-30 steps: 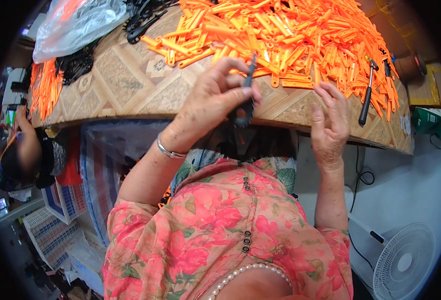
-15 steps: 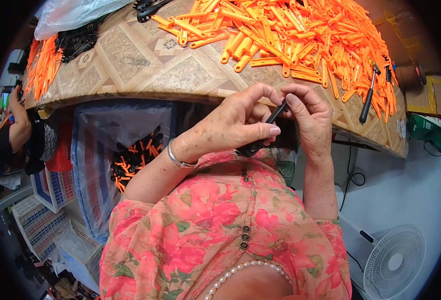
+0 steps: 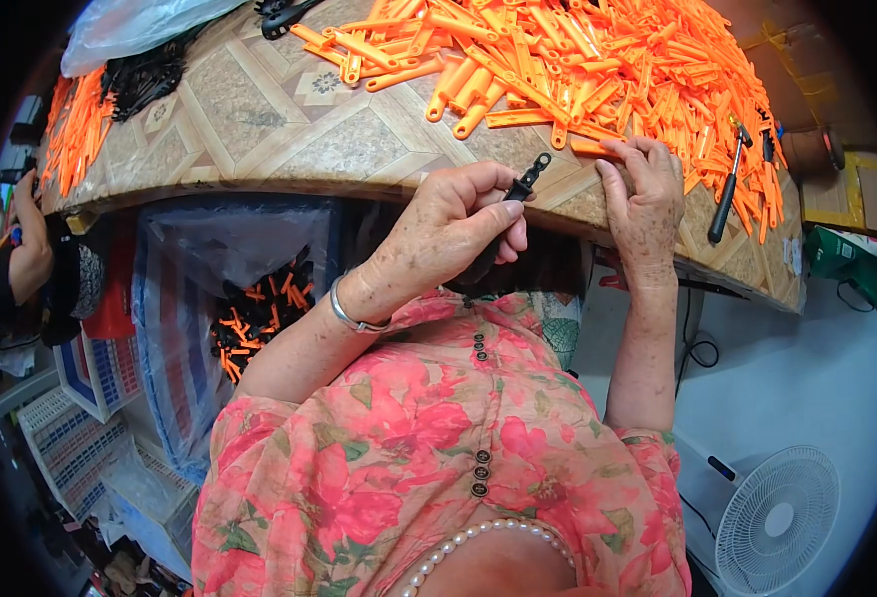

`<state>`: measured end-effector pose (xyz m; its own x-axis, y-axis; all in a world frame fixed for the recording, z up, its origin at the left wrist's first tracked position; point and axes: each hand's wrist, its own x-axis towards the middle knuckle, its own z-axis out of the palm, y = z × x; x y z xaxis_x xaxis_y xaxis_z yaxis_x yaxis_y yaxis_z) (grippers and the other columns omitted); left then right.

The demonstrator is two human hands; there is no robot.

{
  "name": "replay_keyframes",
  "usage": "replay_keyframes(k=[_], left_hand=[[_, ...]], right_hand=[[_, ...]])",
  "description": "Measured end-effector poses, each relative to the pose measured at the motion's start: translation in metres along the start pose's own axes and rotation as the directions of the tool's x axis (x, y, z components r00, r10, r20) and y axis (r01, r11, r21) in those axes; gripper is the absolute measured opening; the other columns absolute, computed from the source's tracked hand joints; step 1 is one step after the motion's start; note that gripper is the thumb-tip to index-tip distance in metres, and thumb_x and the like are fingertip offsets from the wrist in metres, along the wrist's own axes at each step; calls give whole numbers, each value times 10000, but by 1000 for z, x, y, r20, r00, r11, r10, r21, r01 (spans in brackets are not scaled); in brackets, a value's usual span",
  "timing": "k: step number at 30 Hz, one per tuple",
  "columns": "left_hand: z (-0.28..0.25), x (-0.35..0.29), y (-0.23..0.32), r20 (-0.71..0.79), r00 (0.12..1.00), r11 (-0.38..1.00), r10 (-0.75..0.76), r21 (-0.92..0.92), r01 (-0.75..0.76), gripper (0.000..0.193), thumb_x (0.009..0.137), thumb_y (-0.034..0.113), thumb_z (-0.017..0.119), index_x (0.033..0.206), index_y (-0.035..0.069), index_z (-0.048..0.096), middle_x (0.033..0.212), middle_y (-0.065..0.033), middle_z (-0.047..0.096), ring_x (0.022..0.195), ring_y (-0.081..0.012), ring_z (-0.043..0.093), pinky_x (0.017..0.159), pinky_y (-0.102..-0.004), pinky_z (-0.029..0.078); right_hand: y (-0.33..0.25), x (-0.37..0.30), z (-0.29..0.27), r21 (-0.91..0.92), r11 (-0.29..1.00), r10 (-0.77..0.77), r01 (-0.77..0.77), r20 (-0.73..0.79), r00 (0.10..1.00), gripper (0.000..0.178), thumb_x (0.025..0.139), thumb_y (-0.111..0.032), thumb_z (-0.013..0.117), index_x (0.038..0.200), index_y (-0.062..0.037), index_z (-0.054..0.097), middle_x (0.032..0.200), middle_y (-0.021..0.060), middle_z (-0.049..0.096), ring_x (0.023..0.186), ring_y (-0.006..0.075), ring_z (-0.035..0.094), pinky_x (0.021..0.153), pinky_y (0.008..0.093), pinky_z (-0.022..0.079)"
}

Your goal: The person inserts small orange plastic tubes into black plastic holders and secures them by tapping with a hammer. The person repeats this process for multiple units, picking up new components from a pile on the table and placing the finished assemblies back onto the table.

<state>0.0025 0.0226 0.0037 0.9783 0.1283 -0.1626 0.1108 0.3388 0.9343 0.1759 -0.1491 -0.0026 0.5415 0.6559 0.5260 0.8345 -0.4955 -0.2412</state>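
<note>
My left hand (image 3: 463,224) is closed around a black plastic tool (image 3: 531,179). Its narrow shank sticks up past my thumb and ends in a small holed tip; the dark wider part below is mostly hidden by my hand. My right hand (image 3: 647,204) is at the near edge of a large pile of orange plastic handles (image 3: 657,60). Its thumb and forefinger close on the end of one orange handle (image 3: 591,147), while the other fingers curl over the pile's edge.
A hammer (image 3: 725,189) lies on the pile's right side. Black tools (image 3: 145,80) and more orange handles (image 3: 80,129) are at the table's left. Below, a lined bin (image 3: 175,328) holds black-and-orange pieces. A fan (image 3: 779,517) stands lower right; another person's arm (image 3: 30,239) shows far left.
My right hand has left the black tool and moved up and right to the orange handles. In my left hand, the tool's holed tip now shows, pointing up.
</note>
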Motion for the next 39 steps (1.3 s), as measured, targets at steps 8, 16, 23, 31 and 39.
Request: replay_keyframes(k=[8,16,23,31,39], left_hand=[[-3,-1,2,-103,995,998,11,-61,-18,206,996,115,535,1141,-15,601,807,-17,633,714,-70,604,680,-211,512],[-6,-4,2,-152,987,995,54,-80,-67,203,990,108,541,1134,-21,602,805,-19,627,713,-76,601,675,-212,505],[-18,-14,8,-213,976,986,37,-148,-70,194,985,106,553,1123,-18,609,809,-17,626,710,-70,597,660,-209,502],[-23,-12,6,-176,983,980,48,-182,-80,195,989,103,547,1130,-18,604,798,-20,629,688,-72,597,656,-221,518],[-29,-16,5,-197,979,970,56,-220,-100,176,990,90,543,1117,-15,606,765,-21,623,674,-75,593,646,-220,512]], right_hand=[[-1,18,4,-169,984,-80,55,-144,986,209,821,-157,718,1017,-85,703,988,91,625,950,282,577,844,406,455],[-34,57,42,-17,986,-168,168,-15,986,254,821,-223,715,1033,-84,711,1015,80,644,962,278,588,849,408,438],[-25,61,44,9,993,-115,114,11,993,177,828,-209,706,956,-87,711,923,76,653,910,264,605,817,402,437],[-20,88,33,-64,996,-72,67,-68,995,236,828,-187,716,1052,-114,704,995,57,654,967,250,601,869,401,438],[-47,115,65,-20,974,-225,225,-1,974,333,838,-201,704,1158,-113,680,1098,84,620,1039,269,568,895,411,435]])
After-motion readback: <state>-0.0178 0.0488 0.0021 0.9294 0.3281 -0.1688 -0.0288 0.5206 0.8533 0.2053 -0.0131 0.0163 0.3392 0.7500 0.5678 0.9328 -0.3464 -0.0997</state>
